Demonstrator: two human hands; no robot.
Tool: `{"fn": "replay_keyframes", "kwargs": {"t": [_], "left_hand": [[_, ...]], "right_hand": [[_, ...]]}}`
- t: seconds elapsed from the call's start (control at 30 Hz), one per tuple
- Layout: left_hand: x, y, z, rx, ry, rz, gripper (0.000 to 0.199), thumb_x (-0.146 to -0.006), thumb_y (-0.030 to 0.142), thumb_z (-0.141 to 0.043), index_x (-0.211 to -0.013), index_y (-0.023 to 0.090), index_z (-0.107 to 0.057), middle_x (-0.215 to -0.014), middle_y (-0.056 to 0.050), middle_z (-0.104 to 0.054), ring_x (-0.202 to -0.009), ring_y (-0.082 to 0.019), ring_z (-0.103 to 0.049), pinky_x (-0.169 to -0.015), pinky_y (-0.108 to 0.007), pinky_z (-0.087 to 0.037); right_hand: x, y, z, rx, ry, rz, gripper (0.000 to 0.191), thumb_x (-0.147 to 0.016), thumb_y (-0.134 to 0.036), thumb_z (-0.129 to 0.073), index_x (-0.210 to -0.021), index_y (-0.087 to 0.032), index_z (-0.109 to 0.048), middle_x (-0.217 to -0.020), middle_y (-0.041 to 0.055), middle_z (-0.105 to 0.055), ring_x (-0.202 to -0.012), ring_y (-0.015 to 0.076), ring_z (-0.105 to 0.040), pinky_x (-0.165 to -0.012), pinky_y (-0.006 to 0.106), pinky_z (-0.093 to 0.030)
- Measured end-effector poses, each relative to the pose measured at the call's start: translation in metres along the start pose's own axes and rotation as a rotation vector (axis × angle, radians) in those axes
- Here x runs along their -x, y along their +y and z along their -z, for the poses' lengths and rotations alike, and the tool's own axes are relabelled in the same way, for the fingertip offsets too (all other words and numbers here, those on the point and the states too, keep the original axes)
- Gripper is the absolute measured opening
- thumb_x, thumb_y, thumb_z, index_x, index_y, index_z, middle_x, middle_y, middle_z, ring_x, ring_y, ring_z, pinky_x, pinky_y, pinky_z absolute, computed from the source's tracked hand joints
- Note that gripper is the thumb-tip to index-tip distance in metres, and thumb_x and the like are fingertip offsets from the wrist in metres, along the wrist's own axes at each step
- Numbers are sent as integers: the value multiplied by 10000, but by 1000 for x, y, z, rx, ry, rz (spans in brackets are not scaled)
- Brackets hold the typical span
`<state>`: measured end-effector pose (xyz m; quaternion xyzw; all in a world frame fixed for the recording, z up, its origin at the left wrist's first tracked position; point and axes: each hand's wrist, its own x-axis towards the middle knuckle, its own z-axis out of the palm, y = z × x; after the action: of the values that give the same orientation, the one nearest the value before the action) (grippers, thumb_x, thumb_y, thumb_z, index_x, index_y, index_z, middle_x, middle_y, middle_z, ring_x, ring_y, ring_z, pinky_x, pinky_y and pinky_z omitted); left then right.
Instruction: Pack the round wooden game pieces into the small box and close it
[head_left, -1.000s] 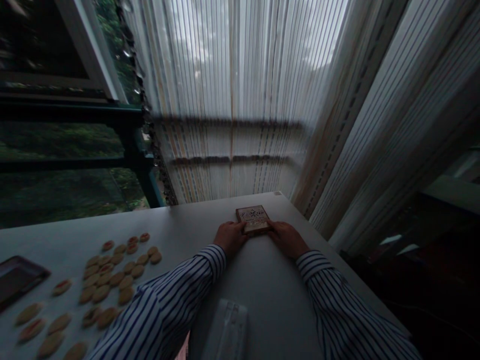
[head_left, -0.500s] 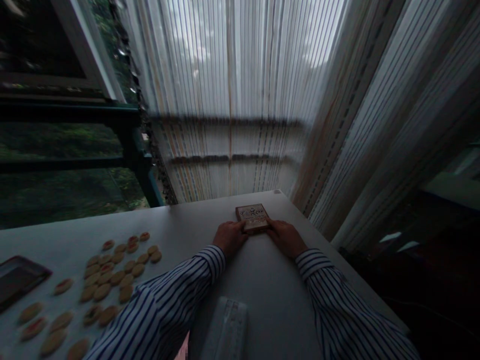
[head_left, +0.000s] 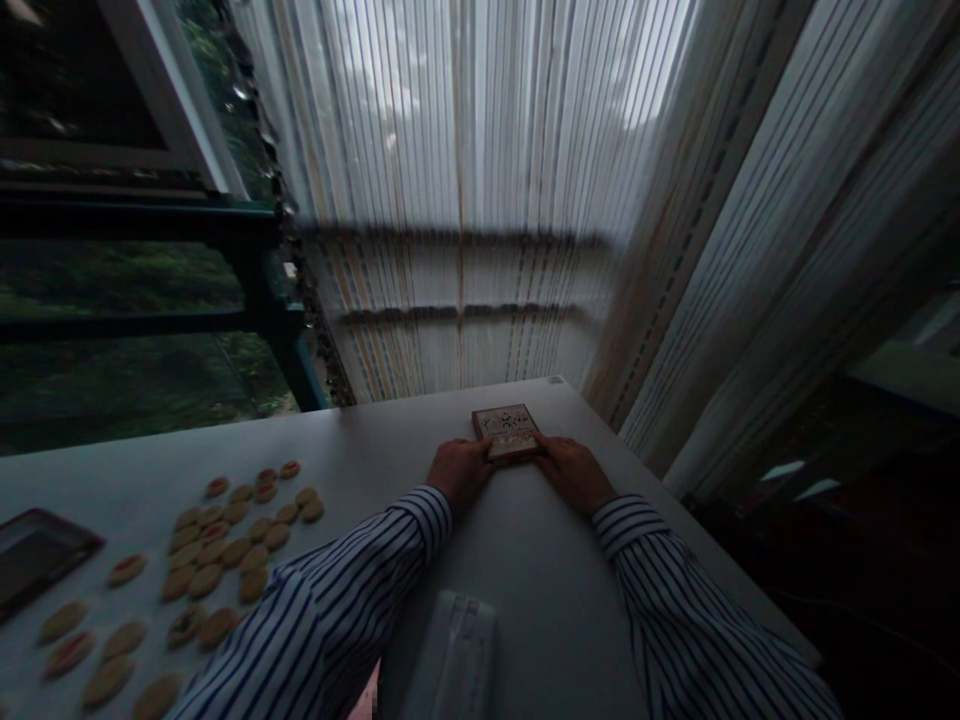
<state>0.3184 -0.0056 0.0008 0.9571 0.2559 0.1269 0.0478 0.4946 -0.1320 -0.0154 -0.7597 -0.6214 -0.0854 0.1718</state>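
A small flat brown box (head_left: 508, 424) with dark characters on its pale lid lies on the white table, towards the far right corner. My left hand (head_left: 460, 472) grips its near left corner, thumb on the lid and the other fingers mostly hidden. At the near right corner, my right hand (head_left: 576, 474) holds the box in the same way. To the left, many round wooden game pieces (head_left: 235, 552) lie loose on the table, some with red marks facing up.
An open shallow tray (head_left: 46, 550) sits at the table's left edge. Between my forearms lies a long white object (head_left: 454, 655), perhaps a case. Behind the table (head_left: 390, 430) hang a striped sheer curtain (head_left: 465, 180) and a dark green railing (head_left: 135, 222).
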Motion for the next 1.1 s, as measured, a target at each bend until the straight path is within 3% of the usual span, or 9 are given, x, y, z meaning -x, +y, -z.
{"fn": "replay_keyframes", "kwargs": {"t": [0.47, 0.83, 1.1], "left_hand": [[1, 4, 4, 9, -21, 18, 395, -802, 472, -400, -1096, 239, -524, -954, -76, -637, -909, -198, -564, -816, -303, -380], [2, 0, 5, 12, -13, -10, 410, -845, 443, -313, -1160, 235, -474, -1028, -70, -622, -933, -192, -556, -813, -299, -387], [6, -2, 4, 43, 6, 2, 428, -802, 419, -434, -1191, 240, -433, -1017, -64, -622, -947, -191, -549, -840, -301, -374]], "right_hand": [[2, 1, 1, -71, 47, 17, 356, -855, -293, -386, -1178, -175, -478, -1097, 88, -583, -1004, 172, -520, -881, 309, -370], [3, 2, 0, -75, 52, -7, 365, -850, -281, -382, -1186, -161, -462, -1113, 98, -572, -1008, 179, -521, -881, 322, -372], [3, 4, -1, -45, 47, -29, 339, -846, -290, -390, -1141, -163, -498, -1071, 95, -595, -975, 178, -536, -861, 315, -381]]}}
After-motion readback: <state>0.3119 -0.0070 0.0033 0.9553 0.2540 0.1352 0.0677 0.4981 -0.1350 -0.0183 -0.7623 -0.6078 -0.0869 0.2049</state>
